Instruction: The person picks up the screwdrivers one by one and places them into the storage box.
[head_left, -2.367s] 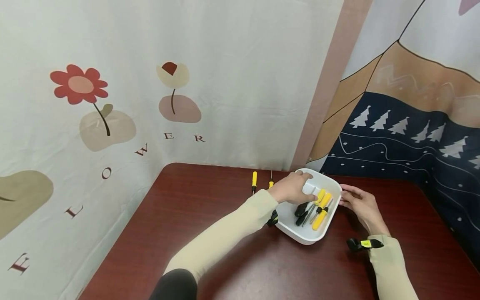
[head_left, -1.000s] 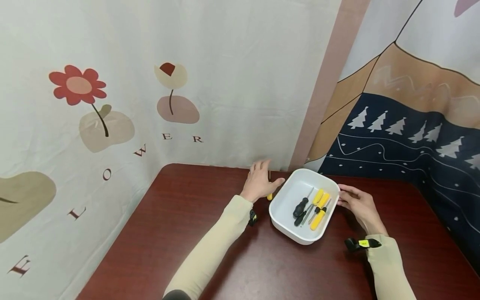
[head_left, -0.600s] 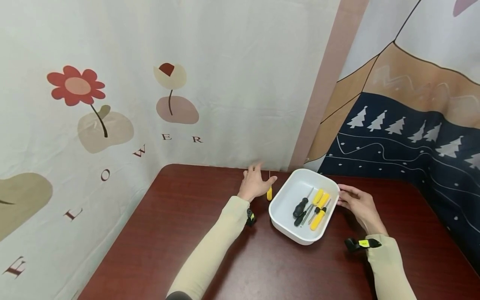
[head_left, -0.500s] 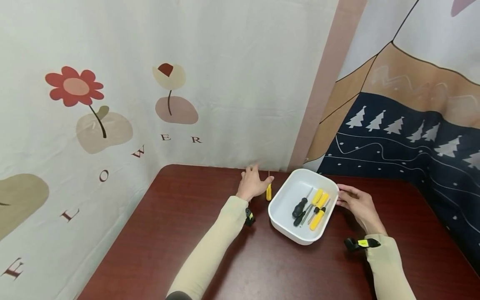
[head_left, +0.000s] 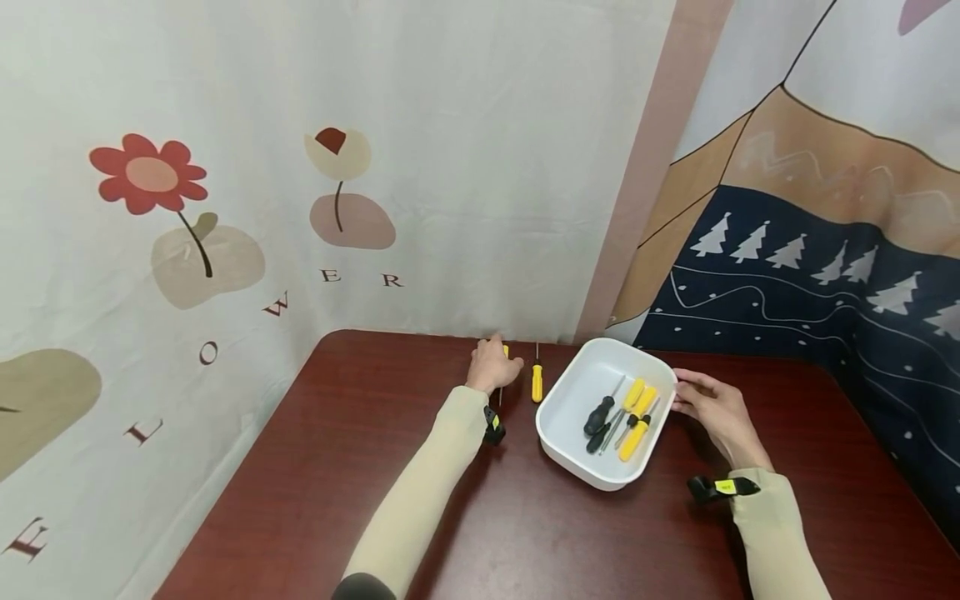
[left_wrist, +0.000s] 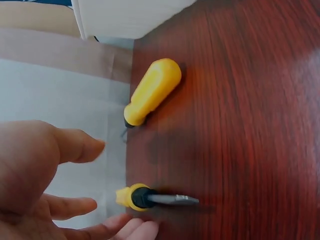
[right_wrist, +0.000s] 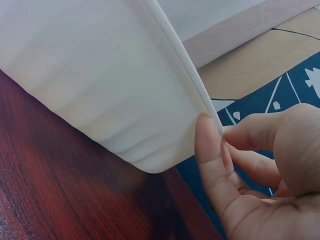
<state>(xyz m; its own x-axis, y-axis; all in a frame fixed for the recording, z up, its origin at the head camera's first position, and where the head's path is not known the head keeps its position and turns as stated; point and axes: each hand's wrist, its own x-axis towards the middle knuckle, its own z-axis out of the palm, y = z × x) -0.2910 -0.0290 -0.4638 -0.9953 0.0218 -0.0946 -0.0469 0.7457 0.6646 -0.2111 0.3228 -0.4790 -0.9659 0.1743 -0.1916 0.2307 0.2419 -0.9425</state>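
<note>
My left hand (head_left: 491, 367) is at the table's far edge, over a yellow-and-black screwdriver (left_wrist: 138, 197). Its thumb and fingers are spread around the handle, with a gap visible between them and the screwdriver. A second yellow screwdriver (head_left: 537, 382) lies to the right of that hand, left of the box. My right hand (head_left: 720, 417) pinches the rim of a white plastic box (right_wrist: 110, 90) at its right side. Inside the box lie several screwdrivers: black-handled ones (head_left: 600, 415) on the left and yellow-handled ones (head_left: 636, 439) on the right.
The dark red wooden table (head_left: 315, 467) ends just beyond the left hand. Behind it hangs a pale printed curtain (head_left: 465, 208), with a navy tree-patterned part (head_left: 780, 300) at the right.
My left hand has left the box, moved left past the second screwdriver and lowered over the one at the far edge. My right hand has stayed at the box rim.
</note>
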